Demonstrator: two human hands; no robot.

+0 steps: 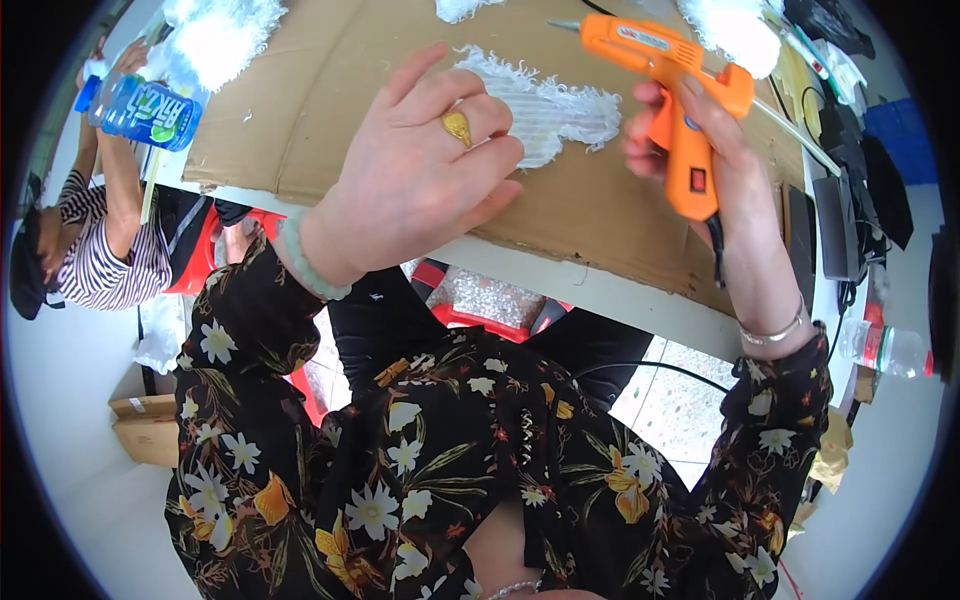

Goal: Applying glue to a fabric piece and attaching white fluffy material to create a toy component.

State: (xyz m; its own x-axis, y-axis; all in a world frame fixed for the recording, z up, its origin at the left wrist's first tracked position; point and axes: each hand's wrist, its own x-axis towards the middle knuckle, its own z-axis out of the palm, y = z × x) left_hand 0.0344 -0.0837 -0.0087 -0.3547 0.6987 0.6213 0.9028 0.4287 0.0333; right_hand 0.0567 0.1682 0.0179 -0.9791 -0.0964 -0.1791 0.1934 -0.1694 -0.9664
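Observation:
My right hand (735,165) grips an orange hot glue gun (690,150) by its handle, fingers wrapped round the trigger side. The gun's metal nozzle points left, and its cord hangs from the bottom of the handle. A piece of white fringed fabric (570,115) lies flat on the cardboard (640,240) between my hands. Over the fabric's left end is my left hand (430,150), with a gold-coloured ring and bent fingers. Its palm is turned away, so anything between the thumb and fingertips is hidden.
White fluffy bundles (220,40) sit at the far left and far right. A blue-labelled bottle (145,112) stands at the left edge, near a seated person in a striped top (115,240). Black items, cables and a clear bottle (890,350) crowd the right side.

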